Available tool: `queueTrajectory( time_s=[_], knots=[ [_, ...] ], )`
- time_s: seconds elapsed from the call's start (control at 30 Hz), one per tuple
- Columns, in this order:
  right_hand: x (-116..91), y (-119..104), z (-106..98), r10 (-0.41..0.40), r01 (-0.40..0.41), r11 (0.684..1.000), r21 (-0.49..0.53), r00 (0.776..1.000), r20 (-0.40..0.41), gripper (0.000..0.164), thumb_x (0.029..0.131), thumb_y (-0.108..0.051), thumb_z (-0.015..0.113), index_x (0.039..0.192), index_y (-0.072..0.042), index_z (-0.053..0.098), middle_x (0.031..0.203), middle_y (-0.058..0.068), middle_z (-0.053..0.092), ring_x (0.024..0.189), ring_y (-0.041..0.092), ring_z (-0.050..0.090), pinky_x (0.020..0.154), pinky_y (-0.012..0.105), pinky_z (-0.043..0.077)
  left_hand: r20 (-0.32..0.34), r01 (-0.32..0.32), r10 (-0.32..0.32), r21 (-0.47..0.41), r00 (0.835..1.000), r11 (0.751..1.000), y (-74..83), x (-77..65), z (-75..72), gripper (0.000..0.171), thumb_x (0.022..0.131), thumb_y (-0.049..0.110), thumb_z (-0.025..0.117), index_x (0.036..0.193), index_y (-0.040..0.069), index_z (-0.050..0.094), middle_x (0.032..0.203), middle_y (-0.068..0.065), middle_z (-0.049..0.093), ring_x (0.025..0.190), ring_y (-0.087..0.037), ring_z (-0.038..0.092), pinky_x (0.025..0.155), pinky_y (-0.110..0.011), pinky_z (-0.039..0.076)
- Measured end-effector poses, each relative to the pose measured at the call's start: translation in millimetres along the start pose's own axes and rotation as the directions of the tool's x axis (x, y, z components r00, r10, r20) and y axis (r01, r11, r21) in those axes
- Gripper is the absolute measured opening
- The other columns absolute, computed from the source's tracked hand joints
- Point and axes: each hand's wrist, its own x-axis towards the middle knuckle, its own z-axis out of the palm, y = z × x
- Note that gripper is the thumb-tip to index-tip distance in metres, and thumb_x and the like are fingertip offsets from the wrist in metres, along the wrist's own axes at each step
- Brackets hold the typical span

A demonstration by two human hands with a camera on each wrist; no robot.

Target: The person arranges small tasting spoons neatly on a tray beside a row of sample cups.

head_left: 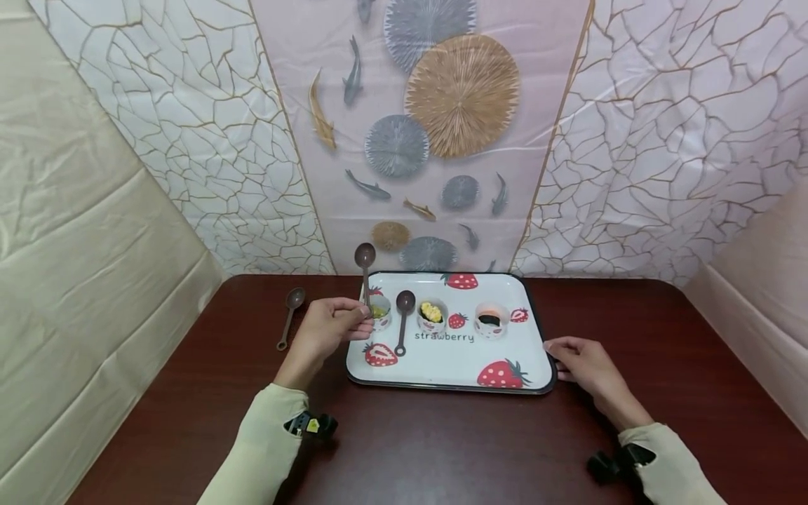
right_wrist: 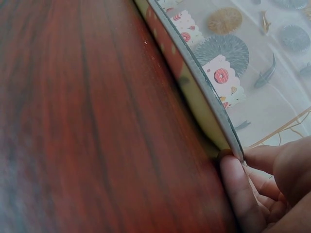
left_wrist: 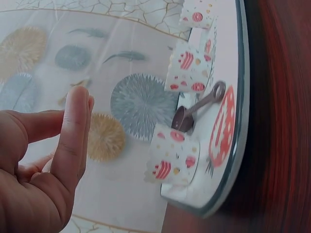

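My left hand (head_left: 328, 326) pinches the handle end of a brown measuring spoon (head_left: 365, 256), its bowl pointing up, above the left paper cup (head_left: 381, 315). In the left wrist view the fingers hide that spoon. A second brown spoon (head_left: 405, 308) lies on the strawberry-print tray (head_left: 442, 368), between the left cup and the middle cup (head_left: 432, 327), which has yellow bits over something dark. The right cup (head_left: 490, 326) holds dark contents. With thumb and fingers on either side of the rim, my right hand (head_left: 587, 365) grips the tray's right edge.
A third brown spoon (head_left: 292, 312) lies on the dark red-brown table (head_left: 442, 449), left of the tray. Behind the table hangs a patterned cloth backdrop (head_left: 404, 91), close to the tray's far edge. Pale cloth walls (head_left: 76, 280) stand at both sides.
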Motion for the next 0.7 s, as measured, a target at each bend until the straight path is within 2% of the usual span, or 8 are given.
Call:
queueTrajectory(
  time_s=[0.2, 0.37, 0.57, 0.7],
  knots=[
    [0.0, 1.1, 1.4, 0.000, 0.000, 1.000, 0.006, 1.000, -0.005, 0.042, 0.111, -0.022, 0.055, 0.135, 0.011, 0.062, 0.119, 0.017, 0.067, 0.089, 0.014, 0.061, 0.069, 0.023, 0.060, 0.010, -0.022, 0.021, 0.032, 1.000, 0.999, -0.7, 1.6, 12.8, 0.020, 0.104, 0.002, 0.063, 0.117, -0.012, 0.070, 0.091, -0.016, 0.078, 0.072, -0.010, 0.074, 0.069, -0.027, 0.063],
    [1.2, -0.3, 1.7, -0.008, 0.008, 1.000, -0.003, 1.000, -0.017, 0.042, 0.110, -0.022, 0.056, 0.134, 0.011, 0.062, 0.119, 0.018, 0.067, 0.088, 0.015, 0.061, 0.069, 0.023, 0.060, -0.015, -0.060, 0.062, 0.096, 0.998, 0.994, -1.1, 2.4, 18.9, 0.019, 0.104, 0.005, 0.064, 0.114, -0.009, 0.074, 0.097, -0.014, 0.078, 0.077, -0.011, 0.073, 0.068, -0.026, 0.062],
    [0.8, -3.1, 3.3, -0.022, 0.022, 1.000, -0.001, 1.000, -0.022, 0.041, 0.109, -0.021, 0.057, 0.133, 0.012, 0.063, 0.114, 0.016, 0.068, 0.086, 0.014, 0.061, 0.068, 0.023, 0.060, -0.027, -0.060, 0.065, 0.153, 0.998, 0.986, -2.5, -0.1, 25.5, 0.016, 0.103, 0.009, 0.068, 0.109, -0.002, 0.078, 0.101, -0.011, 0.074, 0.090, -0.028, 0.072, 0.074, -0.039, 0.064],
    [-1.3, -2.7, 1.5, -0.006, 0.006, 1.000, -0.003, 1.000, -0.028, 0.041, 0.109, -0.021, 0.057, 0.133, 0.012, 0.062, 0.113, 0.016, 0.067, 0.087, 0.015, 0.060, 0.068, 0.023, 0.060, -0.003, -0.063, 0.064, 0.178, 0.998, 0.982, -3.5, -0.7, 34.1, 0.015, 0.102, 0.011, 0.070, 0.107, 0.001, 0.080, 0.100, -0.012, 0.072, 0.085, -0.028, 0.071, 0.072, -0.040, 0.063]
  ],
)
